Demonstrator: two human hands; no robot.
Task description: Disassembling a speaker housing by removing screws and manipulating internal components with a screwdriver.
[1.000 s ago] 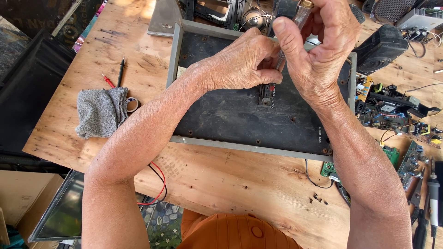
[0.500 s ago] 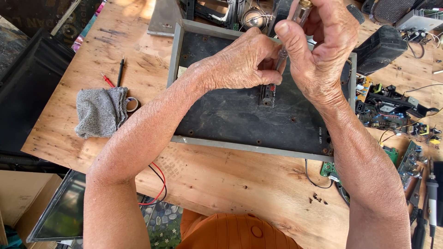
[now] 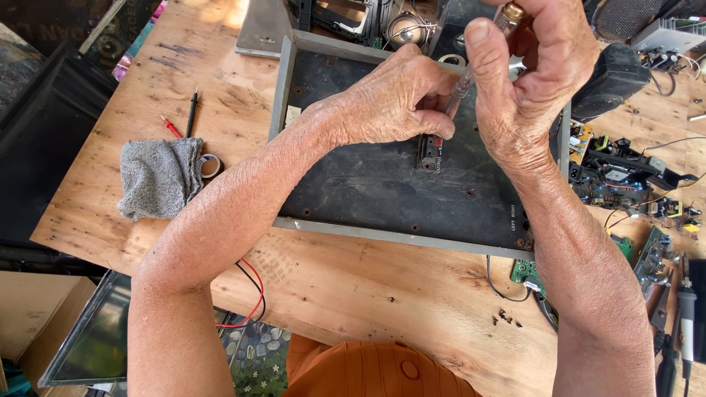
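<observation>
The right hand (image 3: 540,70) grips a screwdriver (image 3: 471,70) upright, its tip down at a small terminal block (image 3: 430,152) on the dark panel (image 3: 382,184). The left hand (image 3: 393,103) pinches the shaft low, apparently steadying it, with the panel flat on the table (image 3: 346,287).

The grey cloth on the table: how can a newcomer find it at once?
Start at the wooden table, left of the dark panel under both hands. The grey cloth lies crumpled there, beside a tape roll. It is the only soft thing.
</observation>
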